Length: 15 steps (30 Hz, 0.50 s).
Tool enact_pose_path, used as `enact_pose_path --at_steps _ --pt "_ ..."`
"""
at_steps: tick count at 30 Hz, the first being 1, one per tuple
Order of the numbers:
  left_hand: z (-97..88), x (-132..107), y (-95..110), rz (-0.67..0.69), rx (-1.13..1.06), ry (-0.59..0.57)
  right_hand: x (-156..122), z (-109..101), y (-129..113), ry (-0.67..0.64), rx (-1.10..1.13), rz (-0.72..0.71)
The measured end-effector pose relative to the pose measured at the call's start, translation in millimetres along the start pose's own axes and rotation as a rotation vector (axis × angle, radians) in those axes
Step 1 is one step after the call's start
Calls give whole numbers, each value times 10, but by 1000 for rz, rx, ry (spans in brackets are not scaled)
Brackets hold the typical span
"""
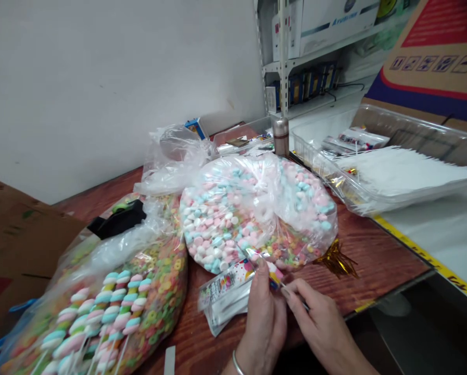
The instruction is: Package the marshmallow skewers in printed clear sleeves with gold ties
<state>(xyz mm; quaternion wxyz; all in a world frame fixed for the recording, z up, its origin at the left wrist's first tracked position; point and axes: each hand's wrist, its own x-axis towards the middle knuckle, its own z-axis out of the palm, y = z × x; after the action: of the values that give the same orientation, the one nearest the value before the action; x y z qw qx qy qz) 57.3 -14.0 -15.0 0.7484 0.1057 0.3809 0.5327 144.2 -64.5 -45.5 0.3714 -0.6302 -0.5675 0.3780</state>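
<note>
Low over the table's front edge, my left hand is closed, thumb on top, on a small clear printed plastic bag. My right hand pinches at the lower end of that bag; a thin part shows between its fingertips, too small to name. Beside my left hand lies a stack of printed clear bags. Gold twist ties lie just beyond my right hand. Behind both hands rests a big clear bag of pastel marshmallows, with coloured rings showing low in it.
On the left, marshmallow skewers and a black tape dispenser lie on a bag of coloured cereal rings. A clear tray holding white sticks stands at right. A metallic bottle stands at the back, and a cardboard box far left.
</note>
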Motion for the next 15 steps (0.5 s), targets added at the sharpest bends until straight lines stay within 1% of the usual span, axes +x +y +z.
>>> enact_pose_path --at_steps 1,3,6,9,12,13,15 --pt "-13 9 16 10 30 -13 -9 -3 -3 -18 39 16" --pt "-31 12 15 0 74 -42 -15 14 -7 -3 127 30" --pt "-42 -19 -73 -36 101 -70 14 86 -2 36 332 91" --pt "-60 -57 -174 -18 155 -22 44 163 12 58 578 207" --pt "-108 -80 -191 -58 282 28 54 195 2 68 831 339" --pt "-128 -86 -175 -73 320 22 59 192 -11 69 911 360" --pt "-164 -102 -121 -95 347 -45 76 168 -53 65 1047 365"
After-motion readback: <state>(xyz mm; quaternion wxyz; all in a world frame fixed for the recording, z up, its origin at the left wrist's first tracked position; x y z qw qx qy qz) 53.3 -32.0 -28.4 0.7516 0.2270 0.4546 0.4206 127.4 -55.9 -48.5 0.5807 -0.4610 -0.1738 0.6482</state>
